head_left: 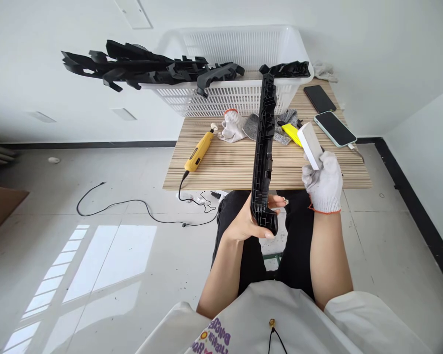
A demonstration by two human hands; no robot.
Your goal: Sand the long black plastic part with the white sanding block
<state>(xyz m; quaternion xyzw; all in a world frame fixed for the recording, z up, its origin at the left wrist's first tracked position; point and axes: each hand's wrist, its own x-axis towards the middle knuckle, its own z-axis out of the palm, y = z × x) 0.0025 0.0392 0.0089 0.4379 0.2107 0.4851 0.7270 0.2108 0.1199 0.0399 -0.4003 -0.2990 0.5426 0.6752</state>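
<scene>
My bare left hand (pixel 251 220) grips the near end of a long black plastic part (pixel 265 142), which stands up and away from me over the table's front edge. To its right, my right hand (pixel 324 183) wears a white knit glove and is closed around a white rectangular block (pixel 310 144), held tilted just right of the part without touching it.
A small wooden-slat table (pixel 229 167) carries a yellow rotary tool (pixel 199 150) with a black cable trailing to the floor, a loose white glove (pixel 232 126), grey cloth, a yellow brush (pixel 291 133) and two phones (pixel 334 128). A white basket (pixel 239 93) behind holds several black plastic parts (pixel 140 66).
</scene>
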